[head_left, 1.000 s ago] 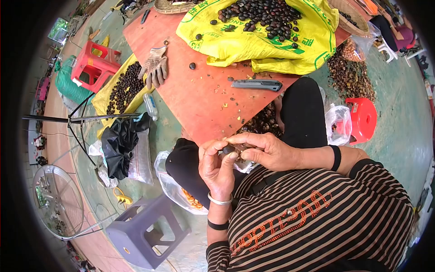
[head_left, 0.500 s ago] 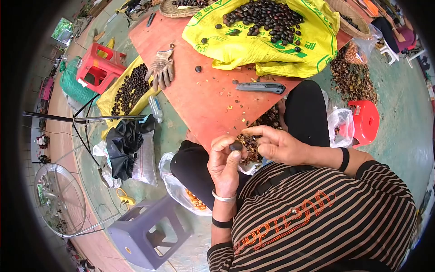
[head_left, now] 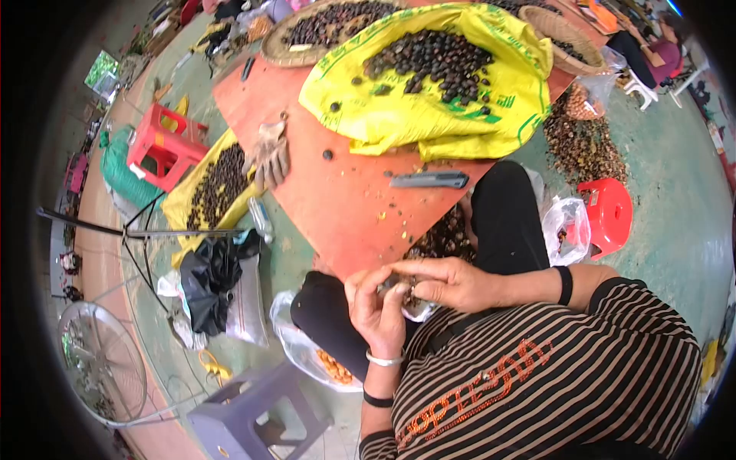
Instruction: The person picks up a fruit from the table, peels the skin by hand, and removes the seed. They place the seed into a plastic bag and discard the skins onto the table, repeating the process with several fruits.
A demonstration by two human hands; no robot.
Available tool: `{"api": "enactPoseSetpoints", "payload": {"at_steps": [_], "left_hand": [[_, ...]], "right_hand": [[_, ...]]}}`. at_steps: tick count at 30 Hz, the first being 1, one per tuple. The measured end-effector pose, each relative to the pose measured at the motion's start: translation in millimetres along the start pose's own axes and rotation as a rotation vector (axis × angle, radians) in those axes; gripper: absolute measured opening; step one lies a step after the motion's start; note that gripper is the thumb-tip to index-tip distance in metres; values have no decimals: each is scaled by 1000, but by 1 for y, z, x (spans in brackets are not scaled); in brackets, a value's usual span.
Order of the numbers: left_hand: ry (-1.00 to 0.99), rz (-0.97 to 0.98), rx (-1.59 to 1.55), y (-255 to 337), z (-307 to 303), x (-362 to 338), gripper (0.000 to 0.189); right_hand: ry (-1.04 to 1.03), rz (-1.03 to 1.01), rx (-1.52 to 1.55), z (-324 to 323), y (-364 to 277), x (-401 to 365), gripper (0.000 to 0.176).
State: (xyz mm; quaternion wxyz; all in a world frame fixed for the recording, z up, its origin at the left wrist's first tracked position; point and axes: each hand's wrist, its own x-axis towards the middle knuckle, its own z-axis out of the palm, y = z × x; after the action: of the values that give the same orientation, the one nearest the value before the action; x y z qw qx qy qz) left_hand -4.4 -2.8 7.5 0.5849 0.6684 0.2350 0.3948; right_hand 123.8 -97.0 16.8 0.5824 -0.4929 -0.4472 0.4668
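Both hands meet low in front of my body, over the near corner of the orange board [head_left: 337, 222]. My left hand [head_left: 376, 310] is closed in a pinch round a dark round nut [head_left: 389, 286], now mostly covered by fingers. Against its fingertips lies my right hand [head_left: 452, 282], index finger and thumb brought together at the nut; whatever they grip is hidden. A grey utility knife [head_left: 429, 180] lies on the board beyond the hands. Dark and brown shell pieces [head_left: 441, 239] are heaped between my legs.
A yellow sack [head_left: 353, 123] bears many dark nuts [head_left: 437, 65]; a woven tray [head_left: 280, 46] stands behind it. A worn glove [head_left: 270, 157] rests on the board's left edge. Around me are a grey stool [head_left: 253, 414], a red stool [head_left: 613, 218] and a plastic bag of orange kernels [head_left: 303, 356].
My right hand has moved left and down onto my left hand's fingertips. The nut, plainly visible before, is now mostly covered. The whole view has shifted slightly.
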Motion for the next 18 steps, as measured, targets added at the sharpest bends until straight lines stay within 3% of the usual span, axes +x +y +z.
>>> {"api": "enactPoseSetpoints", "payload": {"at_steps": [8,11,14,15,16,17,18], "left_hand": [[20,-17,25,3,8,0,25],[-1,14,26,-5,7,1,25],[-32,-80,-51,-8,6,-1,22],[-122,-134,-114,-3,7,-3,20],[-213,-188,-178,1,9,-4,18],[-355,-18,-72,3,15,-5,18],[-354,-180,-222,10,17,-4,19]], "right_hand": [[28,166,178,1,7,-3,40],[22,239,43,-6,23,-6,39],[74,99,-53,-8,26,-3,38],[104,31,-155,-11,32,-2,38],[194,99,-187,-22,41,3,37],[284,170,-214,-35,51,8,36],[344,211,-45,-39,42,8,34]]}}
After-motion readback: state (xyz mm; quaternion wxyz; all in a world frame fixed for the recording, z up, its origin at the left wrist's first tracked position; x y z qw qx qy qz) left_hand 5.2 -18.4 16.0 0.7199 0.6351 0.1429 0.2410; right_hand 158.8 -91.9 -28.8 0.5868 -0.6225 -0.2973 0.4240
